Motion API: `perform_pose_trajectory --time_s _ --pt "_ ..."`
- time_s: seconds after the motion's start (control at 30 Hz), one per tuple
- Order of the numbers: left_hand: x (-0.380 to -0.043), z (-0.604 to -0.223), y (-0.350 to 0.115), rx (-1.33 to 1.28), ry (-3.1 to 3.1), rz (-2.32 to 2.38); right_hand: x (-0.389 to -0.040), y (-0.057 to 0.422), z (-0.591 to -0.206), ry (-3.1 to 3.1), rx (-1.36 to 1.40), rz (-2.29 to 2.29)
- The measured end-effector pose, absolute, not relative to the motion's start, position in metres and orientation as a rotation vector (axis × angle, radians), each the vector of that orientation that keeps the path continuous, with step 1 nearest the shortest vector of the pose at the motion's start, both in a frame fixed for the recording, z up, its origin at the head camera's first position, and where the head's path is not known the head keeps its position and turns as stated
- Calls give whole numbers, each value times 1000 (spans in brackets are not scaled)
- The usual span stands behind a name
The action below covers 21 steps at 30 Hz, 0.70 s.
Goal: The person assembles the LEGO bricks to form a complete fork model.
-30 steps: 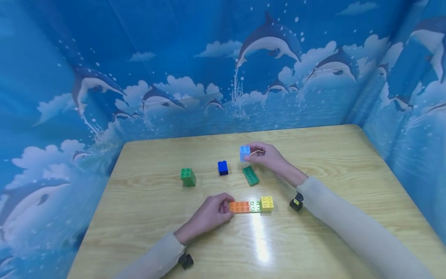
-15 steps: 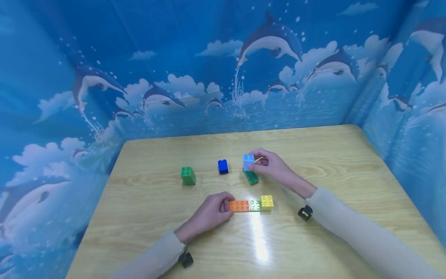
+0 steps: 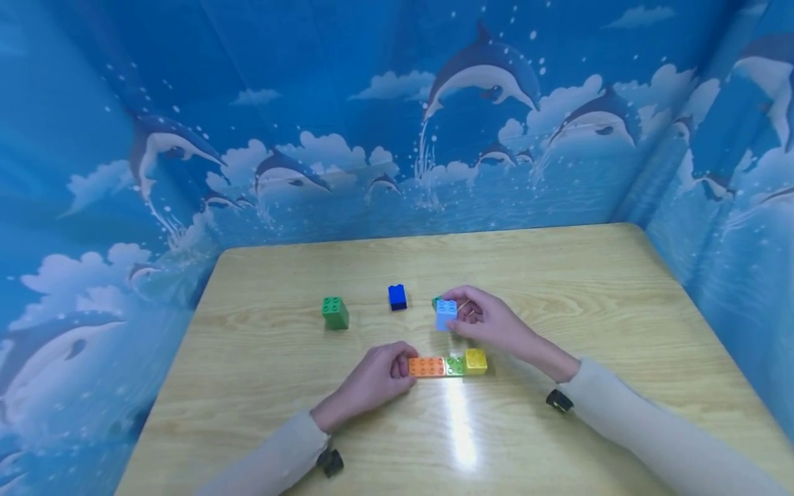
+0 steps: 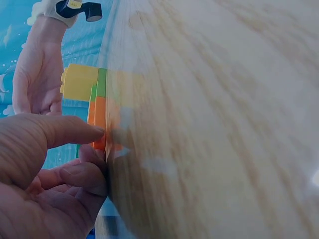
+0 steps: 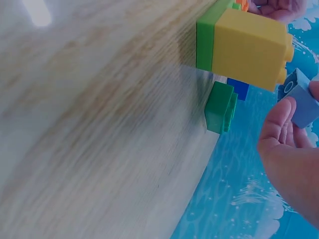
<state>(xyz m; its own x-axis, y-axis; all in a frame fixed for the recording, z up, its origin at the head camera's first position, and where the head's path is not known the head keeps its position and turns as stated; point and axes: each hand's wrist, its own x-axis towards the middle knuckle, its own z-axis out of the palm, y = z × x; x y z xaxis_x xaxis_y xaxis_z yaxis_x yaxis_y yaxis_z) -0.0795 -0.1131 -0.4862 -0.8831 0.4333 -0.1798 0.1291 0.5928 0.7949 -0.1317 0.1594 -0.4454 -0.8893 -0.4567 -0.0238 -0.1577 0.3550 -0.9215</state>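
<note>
My left hand (image 3: 378,375) pinches the left end of a flat orange building brick (image 3: 426,367) on the table. Its row continues rightward with a green brick (image 3: 455,366), on whose far end a yellow brick (image 3: 475,362) stands taller. Between thumb and fingers, my right hand (image 3: 493,322) holds a light blue brick (image 3: 446,315) above the table, behind the row. The right wrist view shows the hollow underside of that light blue brick (image 5: 303,102). Mostly covered by the right hand and its brick is a dark green flat brick (image 3: 437,302).
Behind the left hand stands a tall green brick (image 3: 336,314). A dark blue brick (image 3: 397,297) lies to its right. The wooden table (image 3: 571,289) ends at a blue dolphin-print curtain (image 3: 347,138) at the back and sides.
My right hand has brought the light blue brick nearer and slightly right, from behind the dark green flat brick to in front of it. The left hand has stayed on the orange brick.
</note>
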Motion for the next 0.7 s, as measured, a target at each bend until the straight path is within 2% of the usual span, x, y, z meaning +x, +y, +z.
perform_pose_trajectory --time_s 0.7 --pt "-80 -484 -110 389 2463 1150 -97 168 -455 2500 -714 -1256"
